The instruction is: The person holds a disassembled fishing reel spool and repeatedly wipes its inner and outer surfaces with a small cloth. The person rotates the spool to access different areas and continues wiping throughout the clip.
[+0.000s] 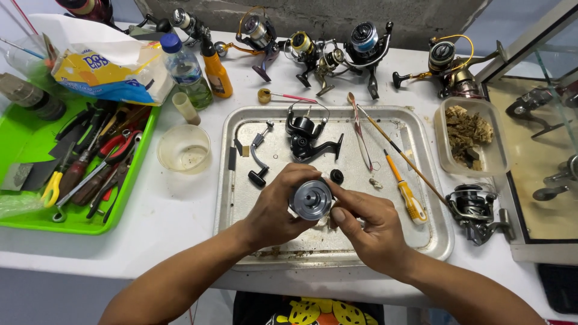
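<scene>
Silver metal catches the light at the centre of the head view: a round reel spool [311,199] is held up over the near half of a metal tray [421,241] that sits on a white table [174,210]. The left hand [277,207] wraps the spool from its left side, fingers curled closed around the rim. The right hand [367,225] meets it from the right, thumb and fingertips pressed to the spool's edge, so both hands grip the same part.

In the tray, just beyond the hands, lies a black reel body [307,138] with its bail wire up; left of it rests a crank handle [259,159] with a black knob, and a small black cap [337,176] lies near the right hand's fingers. A yellow-handled screwdriver [408,195] lies to the right, beside a long thin brush [397,150] that crosses the tray's right rim.

Left of the tray stands a clear plastic cup [183,147], and further left a green tray [24,141] holds pliers and screwdrivers. A water bottle [186,71] and an orange bottle [217,71] stand behind. Along the far edge of the table is a row of spinning reels [337,51]. To the right are a clear tub [472,135] of brown material and another reel [475,207].
</scene>
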